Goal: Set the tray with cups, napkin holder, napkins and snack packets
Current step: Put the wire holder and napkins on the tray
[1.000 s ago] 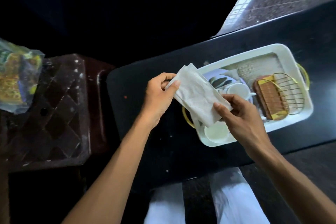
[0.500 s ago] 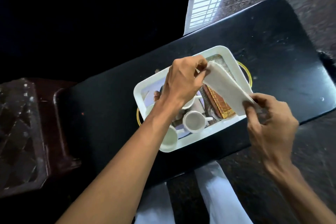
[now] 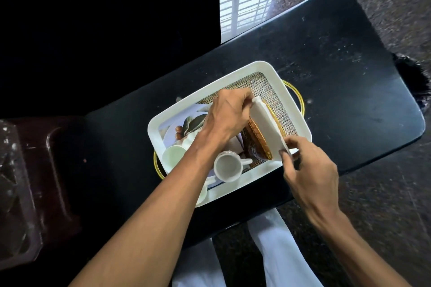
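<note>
No readable text, labels or numbers.

We hold a napkin point(image 3: 267, 127) over the holder point(image 3: 257, 141) in the tray point(image 3: 245, 190), left hand point(image 3: 227, 112) pinching its far end, right hand point(image 3: 307, 165) its near end.

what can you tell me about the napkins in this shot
The napkins are a thin white stack, paper by the look, folded flat and held on edge, tilted, just over the gold wire napkin holder in the white tray. The left hand pinches the far end, the right hand the near end.
</note>
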The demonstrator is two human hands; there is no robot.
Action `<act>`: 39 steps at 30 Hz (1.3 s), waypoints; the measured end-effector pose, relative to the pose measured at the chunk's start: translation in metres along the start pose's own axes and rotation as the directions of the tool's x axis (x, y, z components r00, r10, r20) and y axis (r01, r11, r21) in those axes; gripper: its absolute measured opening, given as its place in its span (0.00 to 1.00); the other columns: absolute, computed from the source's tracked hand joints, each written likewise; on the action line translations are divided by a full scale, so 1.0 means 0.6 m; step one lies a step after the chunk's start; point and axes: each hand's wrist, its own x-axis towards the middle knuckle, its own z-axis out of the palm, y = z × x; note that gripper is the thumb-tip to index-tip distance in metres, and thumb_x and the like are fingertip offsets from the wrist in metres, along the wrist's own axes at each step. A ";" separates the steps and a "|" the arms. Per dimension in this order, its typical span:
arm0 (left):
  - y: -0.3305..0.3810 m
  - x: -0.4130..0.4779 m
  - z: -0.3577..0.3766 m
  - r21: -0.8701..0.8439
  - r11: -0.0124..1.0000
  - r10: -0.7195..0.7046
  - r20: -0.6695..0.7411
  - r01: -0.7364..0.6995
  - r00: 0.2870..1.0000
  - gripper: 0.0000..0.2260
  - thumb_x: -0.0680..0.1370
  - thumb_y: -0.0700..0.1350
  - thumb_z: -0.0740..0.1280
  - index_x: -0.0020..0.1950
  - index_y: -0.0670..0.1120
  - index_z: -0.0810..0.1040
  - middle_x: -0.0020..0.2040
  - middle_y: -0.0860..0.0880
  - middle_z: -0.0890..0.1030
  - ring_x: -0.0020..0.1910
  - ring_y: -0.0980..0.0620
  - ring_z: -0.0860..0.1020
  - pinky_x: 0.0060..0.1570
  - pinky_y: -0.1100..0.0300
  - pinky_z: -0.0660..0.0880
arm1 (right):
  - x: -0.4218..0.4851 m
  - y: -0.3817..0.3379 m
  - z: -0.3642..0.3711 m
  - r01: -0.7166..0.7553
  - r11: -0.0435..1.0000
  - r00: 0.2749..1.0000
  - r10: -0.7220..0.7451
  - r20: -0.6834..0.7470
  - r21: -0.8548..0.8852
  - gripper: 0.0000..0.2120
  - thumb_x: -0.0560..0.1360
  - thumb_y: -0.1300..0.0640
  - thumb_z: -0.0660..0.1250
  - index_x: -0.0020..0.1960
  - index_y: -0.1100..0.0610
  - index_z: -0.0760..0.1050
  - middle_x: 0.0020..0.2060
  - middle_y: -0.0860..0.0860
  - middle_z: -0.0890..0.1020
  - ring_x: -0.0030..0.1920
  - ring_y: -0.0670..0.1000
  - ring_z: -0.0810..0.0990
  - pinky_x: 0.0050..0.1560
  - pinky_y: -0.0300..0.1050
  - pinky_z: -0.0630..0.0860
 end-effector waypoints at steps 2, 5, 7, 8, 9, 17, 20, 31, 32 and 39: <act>-0.004 0.000 0.003 0.047 0.999 0.006 0.021 -0.007 1.000 0.05 0.80 0.43 0.67 0.48 0.44 0.83 0.43 0.45 0.86 0.40 0.51 0.80 0.38 0.59 0.74 | 0.000 -0.002 -0.001 0.002 1.000 0.999 -0.002 0.041 -0.014 0.15 0.72 0.57 0.74 0.58 0.52 0.79 0.50 0.49 0.85 0.43 0.53 0.83 0.42 0.49 0.81; -0.008 -0.003 0.001 0.058 0.998 -0.006 0.044 0.003 0.999 0.05 0.80 0.42 0.67 0.51 0.44 0.83 0.45 0.45 0.86 0.43 0.50 0.82 0.41 0.55 0.80 | 0.000 -0.005 -0.005 -0.002 1.000 0.996 0.004 0.085 -0.030 0.16 0.72 0.54 0.74 0.59 0.52 0.78 0.51 0.47 0.85 0.44 0.51 0.84 0.44 0.51 0.82; -0.009 -0.009 -0.005 0.045 0.999 -0.014 0.036 0.013 0.999 0.06 0.80 0.42 0.67 0.55 0.44 0.83 0.50 0.45 0.87 0.49 0.49 0.83 0.48 0.54 0.81 | 0.000 -0.009 -0.010 -0.008 0.999 0.996 0.011 0.088 -0.033 0.16 0.73 0.53 0.74 0.59 0.51 0.78 0.51 0.46 0.85 0.43 0.50 0.83 0.44 0.51 0.82; -0.009 -0.012 -0.008 0.043 0.999 -0.018 0.034 0.016 0.999 0.08 0.80 0.42 0.68 0.57 0.45 0.83 0.52 0.45 0.86 0.52 0.49 0.83 0.50 0.54 0.80 | 0.000 -0.011 -0.012 -0.008 0.999 0.997 0.011 0.078 -0.031 0.15 0.73 0.53 0.74 0.59 0.51 0.78 0.51 0.46 0.85 0.42 0.50 0.83 0.44 0.50 0.82; -0.009 -0.016 -0.013 0.045 0.999 -0.020 0.036 0.019 0.999 0.10 0.80 0.42 0.68 0.60 0.45 0.82 0.55 0.46 0.86 0.54 0.49 0.83 0.52 0.56 0.79 | 0.000 -0.014 -0.015 -0.005 1.000 0.998 0.007 0.062 -0.027 0.14 0.74 0.53 0.73 0.58 0.51 0.78 0.50 0.45 0.85 0.41 0.49 0.83 0.43 0.48 0.82; -0.029 -0.104 -0.056 0.164 0.985 -0.047 -0.092 0.061 0.995 0.14 0.81 0.48 0.65 0.66 0.50 0.78 0.65 0.50 0.80 0.63 0.48 0.77 0.54 0.52 0.78 | 0.018 -0.079 0.000 0.219 0.975 0.975 -0.218 -0.037 0.036 0.10 0.76 0.58 0.69 0.56 0.58 0.79 0.49 0.53 0.84 0.51 0.55 0.78 0.53 0.47 0.74; -0.059 -0.145 -0.082 0.189 0.975 -0.082 -0.174 0.115 0.981 0.16 0.81 0.50 0.65 0.68 0.49 0.78 0.70 0.48 0.77 0.69 0.47 0.74 0.61 0.50 0.75 | 0.023 -0.127 0.032 0.347 0.938 0.938 -0.347 -0.006 0.004 0.13 0.77 0.57 0.68 0.60 0.61 0.78 0.56 0.55 0.82 0.58 0.58 0.76 0.61 0.52 0.73; -0.242 -0.311 -0.181 0.251 0.913 -0.256 -0.261 0.321 0.931 0.22 0.84 0.53 0.59 0.77 0.47 0.69 0.79 0.43 0.67 0.80 0.42 0.61 0.78 0.42 0.59 | -0.022 -0.318 0.168 0.524 0.824 0.827 -0.430 0.363 -0.218 0.36 0.79 0.35 0.52 0.79 0.56 0.57 0.80 0.56 0.56 0.81 0.58 0.47 0.76 0.59 0.58; -0.262 -0.330 -0.194 0.249 0.905 -0.276 -0.275 0.345 0.921 0.22 0.84 0.53 0.59 0.77 0.48 0.69 0.79 0.43 0.66 0.80 0.42 0.60 0.78 0.42 0.59 | -0.031 -0.338 0.180 0.541 0.812 0.815 -0.442 0.374 -0.221 0.37 0.79 0.34 0.51 0.80 0.56 0.55 0.80 0.56 0.55 0.81 0.58 0.46 0.77 0.60 0.57; -0.405 -0.470 -0.296 0.169 0.839 -0.397 -0.460 0.517 0.794 0.21 0.84 0.53 0.60 0.76 0.48 0.71 0.79 0.43 0.68 0.80 0.42 0.62 0.77 0.45 0.62 | -0.104 -0.498 0.254 0.657 0.739 0.723 -0.563 0.401 -0.147 0.40 0.77 0.31 0.52 0.81 0.54 0.52 0.81 0.55 0.52 0.81 0.57 0.43 0.76 0.65 0.56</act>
